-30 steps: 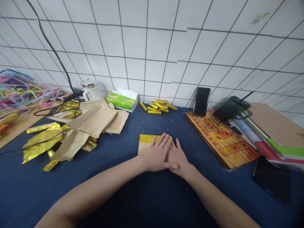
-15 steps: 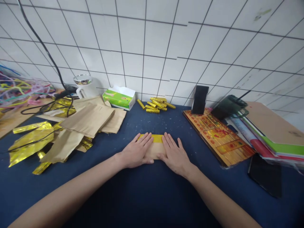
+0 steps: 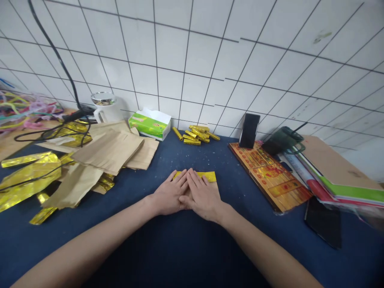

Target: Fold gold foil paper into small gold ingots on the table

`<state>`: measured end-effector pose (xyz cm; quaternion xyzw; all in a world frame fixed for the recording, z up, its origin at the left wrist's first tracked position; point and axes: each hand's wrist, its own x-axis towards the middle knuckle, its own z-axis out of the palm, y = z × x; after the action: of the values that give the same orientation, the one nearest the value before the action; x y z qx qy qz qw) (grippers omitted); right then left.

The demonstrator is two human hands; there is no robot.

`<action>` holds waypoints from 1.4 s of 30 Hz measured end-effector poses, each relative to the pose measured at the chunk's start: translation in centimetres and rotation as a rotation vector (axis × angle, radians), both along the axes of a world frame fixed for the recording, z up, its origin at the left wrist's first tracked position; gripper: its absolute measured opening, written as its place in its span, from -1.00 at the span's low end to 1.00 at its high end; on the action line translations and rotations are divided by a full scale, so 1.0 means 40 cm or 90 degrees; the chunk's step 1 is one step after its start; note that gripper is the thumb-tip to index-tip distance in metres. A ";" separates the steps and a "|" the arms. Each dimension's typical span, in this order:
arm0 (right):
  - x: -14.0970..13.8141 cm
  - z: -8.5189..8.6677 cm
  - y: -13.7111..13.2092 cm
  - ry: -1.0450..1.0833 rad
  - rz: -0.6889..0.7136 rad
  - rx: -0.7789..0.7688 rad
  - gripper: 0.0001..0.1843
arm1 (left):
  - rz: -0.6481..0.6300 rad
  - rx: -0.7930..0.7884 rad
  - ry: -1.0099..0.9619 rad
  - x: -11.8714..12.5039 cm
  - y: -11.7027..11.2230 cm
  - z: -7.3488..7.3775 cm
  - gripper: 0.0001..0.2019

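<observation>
A small sheet of brown paper with a gold foil edge (image 3: pixel 207 176) lies flat on the blue table cover (image 3: pixel 186 248) in front of me. My left hand (image 3: pixel 169 196) rests flat on its left part, fingers stretched out and pointing away. My right hand (image 3: pixel 202 196) lies flat beside it on the middle of the sheet, fingers also extended. The two hands touch side by side. Most of the sheet is hidden beneath them; only the gold strip and the right corner show.
A pile of brown papers (image 3: pixel 111 154) and crumpled gold foil (image 3: pixel 30 176) lies at left. Folded gold bars (image 3: pixel 195 135) and a green tissue box (image 3: pixel 149 125) sit by the tiled wall. A white mug (image 3: pixel 106 108), upright phone (image 3: pixel 249 130), printed gold sheets (image 3: pixel 270 176), folders (image 3: pixel 336 176) and a dark phone (image 3: pixel 323 222) are also here.
My hands slid apart across the sheet half a second ago, then came back together at its middle. The view shifted slightly.
</observation>
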<state>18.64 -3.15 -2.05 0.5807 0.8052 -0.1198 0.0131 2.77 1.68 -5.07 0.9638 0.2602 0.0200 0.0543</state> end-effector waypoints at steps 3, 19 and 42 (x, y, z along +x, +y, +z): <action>0.035 -0.038 -0.012 -0.001 0.005 0.014 -0.18 | 0.006 0.003 -0.013 0.002 -0.002 0.003 -0.21; 0.117 -0.086 -0.051 -0.058 -0.001 0.105 -0.36 | -0.020 -0.060 -0.051 0.128 -0.067 0.070 -0.05; 0.183 -0.019 -0.042 0.244 -0.019 -0.070 -0.64 | 0.009 -0.251 -0.170 -0.044 0.002 0.053 -0.46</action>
<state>25.95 -4.85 -2.82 0.5574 0.7766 -0.2720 -0.1104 0.99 1.76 -2.96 0.9217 0.2560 0.0963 0.2752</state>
